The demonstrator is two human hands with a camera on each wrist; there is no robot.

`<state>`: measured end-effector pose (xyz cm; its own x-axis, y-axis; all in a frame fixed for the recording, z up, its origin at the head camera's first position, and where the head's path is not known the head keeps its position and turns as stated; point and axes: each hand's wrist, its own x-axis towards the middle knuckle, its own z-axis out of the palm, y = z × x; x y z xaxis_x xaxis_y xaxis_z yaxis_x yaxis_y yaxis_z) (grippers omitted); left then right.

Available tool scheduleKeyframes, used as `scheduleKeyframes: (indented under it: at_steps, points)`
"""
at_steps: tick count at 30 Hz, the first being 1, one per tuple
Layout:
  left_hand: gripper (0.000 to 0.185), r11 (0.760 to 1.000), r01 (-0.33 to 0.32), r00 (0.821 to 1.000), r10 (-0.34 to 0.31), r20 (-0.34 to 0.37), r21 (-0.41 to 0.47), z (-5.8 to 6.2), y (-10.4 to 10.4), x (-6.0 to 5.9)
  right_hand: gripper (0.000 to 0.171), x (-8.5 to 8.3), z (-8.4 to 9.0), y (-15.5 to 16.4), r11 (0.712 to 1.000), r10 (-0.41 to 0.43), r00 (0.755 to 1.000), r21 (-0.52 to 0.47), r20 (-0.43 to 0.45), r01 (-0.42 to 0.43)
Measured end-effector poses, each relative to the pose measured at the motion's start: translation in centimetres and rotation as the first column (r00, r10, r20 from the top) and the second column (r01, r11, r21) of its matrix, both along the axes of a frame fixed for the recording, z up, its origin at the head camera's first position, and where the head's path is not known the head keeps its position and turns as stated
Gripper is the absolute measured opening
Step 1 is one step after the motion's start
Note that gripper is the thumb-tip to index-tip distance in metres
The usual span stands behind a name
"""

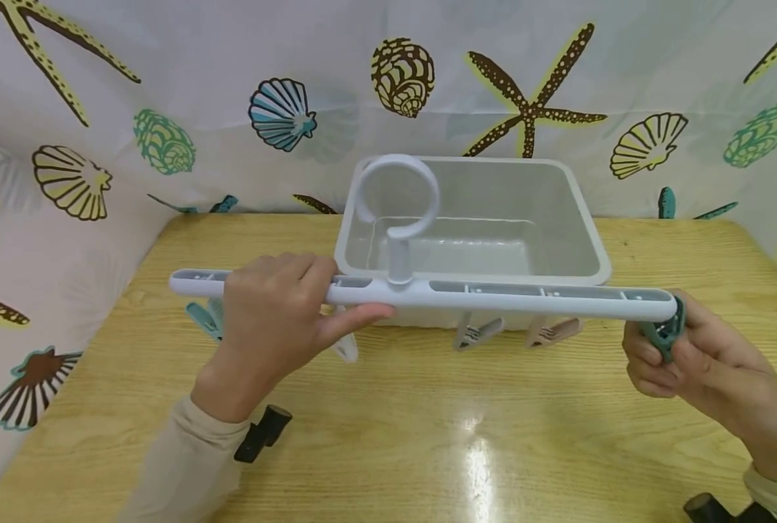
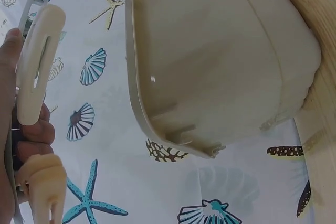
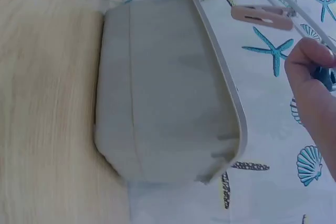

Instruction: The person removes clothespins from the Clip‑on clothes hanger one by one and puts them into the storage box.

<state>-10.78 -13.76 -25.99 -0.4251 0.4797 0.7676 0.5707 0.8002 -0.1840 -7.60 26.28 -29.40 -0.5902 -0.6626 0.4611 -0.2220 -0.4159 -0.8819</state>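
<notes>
A white clip hanger [image 1: 552, 299] with a round open hook [image 1: 433, 192] is held up level above the table. My left hand [image 1: 267, 316] grips its bar left of the hook, thumb stretched along the bar. At the bar's right end, my right hand [image 1: 722, 363] pinches a dark green clip [image 1: 666, 333]. Below the bar hang a teal clip [image 1: 204, 318], a white clip [image 1: 346, 347], a grey clip [image 1: 481, 333] and a pinkish clip [image 1: 555, 332]. The left wrist view shows a cream clip [image 2: 41, 66] close to the left fingers. The hand partly hides the bar's left part.
A light grey plastic bin [image 1: 591, 232] stands on the wooden table [image 1: 388, 421] behind the hanger, its mouth upward. A curtain [image 1: 336, 43] printed with shells and starfish hangs at the back and sides. Black straps or mounts [image 1: 262, 434] sit at the wrists.
</notes>
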Motion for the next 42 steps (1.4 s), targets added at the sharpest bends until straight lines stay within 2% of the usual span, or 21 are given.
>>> scheduleKeyframes:
  at_steps: [3, 5, 7, 9, 11, 14, 17, 19, 21, 23, 25, 26, 28, 29, 30, 31, 32, 33, 37, 39, 42]
  points:
    - [0.076, 1.0, -0.01, 1.0, 0.009, 0.008, 0.007, 0.2, -0.2, 0.0, 0.031, -0.1, 0.0, 0.3, 0.998, -0.06, 0.992, -0.003, -0.107, 0.06]
    - [0.076, 1.0, -0.006, 1.0, 0.006, 0.013, 0.009, 0.3, -0.2, 0.1, 0.025, 0.1, -0.1, 0.2, 0.962, -0.24, 0.933, 0.067, -0.268, 0.266]
    - [0.076, 1.0, -0.003, 1.0, 0.003, 0.027, 0.006, 0.3, 0.0, 0.1, 0.018, 0.5, -0.2, -0.2, 0.838, -0.424, 0.771, 0.118, -0.476, 0.533]
    - [0.075, 1.0, 0.004, 0.999, -0.004, 0.047, -0.001, 0.4, 0.1, 0.2, 0.026, 0.9, -0.2, -0.6, 0.623, -0.54, 0.513, 0.093, -0.668, 0.777]
    - [0.075, 1.0, 0.005, 0.998, -0.004, 0.068, -0.009, 0.4, 0.3, 0.4, 0.042, 1.0, -0.3, -1.2, 0.386, -0.57, 0.216, -0.026, -0.793, 0.922]
    - [0.074, 1.0, 0.011, 0.996, -0.01, 0.092, -0.01, 0.4, 0.6, 0.5, 0.064, 0.9, -0.6, -2.2, 0.173, -0.597, -0.091, -0.239, -0.797, 0.955]
    - [0.074, 1.0, 0.02, 0.995, -0.019, 0.101, -0.007, 0.3, 0.8, 0.7, 0.072, 0.7, -0.7, -2.9, 0.029, -0.612, -0.276, -0.37, -0.741, 0.929]
    - [0.073, 1.0, 0.025, 0.994, -0.024, 0.107, -0.01, 0.2, 0.9, 0.7, 0.076, 0.6, -0.8, -3.0, -0.02, -0.608, -0.323, -0.393, -0.725, 0.919]
    - [0.072, 1.0, 0.026, 0.994, -0.024, 0.111, -0.015, 0.1, 1.0, 0.8, 0.073, 0.5, -1.0, -3.0, -0.023, -0.6, -0.349, -0.421, -0.72, 0.907]
    - [0.072, 1.0, 0.016, 0.993, -0.013, 0.117, -0.023, 0.1, 1.1, 0.7, 0.068, 0.3, -1.3, -2.9, 0.018, -0.604, -0.318, -0.412, -0.731, 0.911]
    - [0.073, 0.999, 0.002, 0.992, 0.003, 0.126, -0.04, 0.1, 1.1, 0.6, 0.061, 0.2, -1.6, -2.7, 0.123, -0.632, -0.19, -0.339, -0.751, 0.933]
    - [0.073, 0.999, -0.005, 0.992, 0.011, 0.129, -0.048, 0.1, 1.2, 0.6, 0.051, 0.2, -1.7, -2.7, 0.234, -0.673, -0.053, -0.281, -0.738, 0.931]
    - [0.073, 0.998, -0.008, 0.991, 0.016, 0.135, -0.062, 0.1, 1.3, 0.5, 0.037, 0.3, -1.7, -2.4, 0.569, -0.698, 0.401, -0.119, -0.594, 0.814]
    - [0.073, 0.998, -0.001, 0.991, 0.01, 0.136, -0.065, 0.1, 1.4, 0.4, 0.034, 0.4, -1.6, -2.3, 0.743, -0.629, 0.646, -0.091, -0.433, 0.663]
    - [0.073, 0.998, 0.007, 0.991, 0.002, 0.133, -0.067, 0.0, 1.6, 0.3, 0.036, 0.5, -1.4, -2.2, 0.876, -0.482, 0.845, -0.126, -0.232, 0.465]
    - [0.073, 0.998, 0.018, 0.992, -0.01, 0.129, -0.064, 0.0, 1.7, 0.3, 0.04, 0.6, -1.3, -2.1, 0.938, -0.287, 0.958, -0.21, -0.029, 0.275]
    - [0.073, 0.998, 0.029, 0.992, -0.022, 0.121, -0.059, 0.0, 1.8, 0.2, 0.046, 0.7, -1.1, -2.0, 0.942, -0.091, 0.987, -0.31, 0.136, 0.13]
    - [0.073, 0.998, 0.042, 0.993, -0.036, 0.114, -0.052, 0.0, 1.8, 0.2, 0.052, 0.8, -0.9, -1.9, 0.916, 0.082, 0.967, -0.4, 0.24, 0.022]
    - [0.071, 0.996, 0.081, 0.994, -0.079, 0.081, -0.022, 0.1, 1.9, 0.3, 0.055, 1.1, -0.1, -2.4, 0.779, 0.436, 0.839, -0.603, 0.324, -0.172]
    - [0.07, 0.996, 0.093, 0.994, -0.092, 0.062, -0.011, 0.2, 1.6, 0.4, 0.052, 1.3, 0.3, -2.5, 0.777, 0.435, 0.848, -0.602, 0.302, -0.184]
    - [0.069, 0.995, 0.095, 0.995, -0.095, 0.041, -0.002, 0.4, 1.3, 0.7, 0.045, 1.5, 0.6, -2.5, 0.881, 0.122, 0.983, -0.471, 0.141, -0.042]
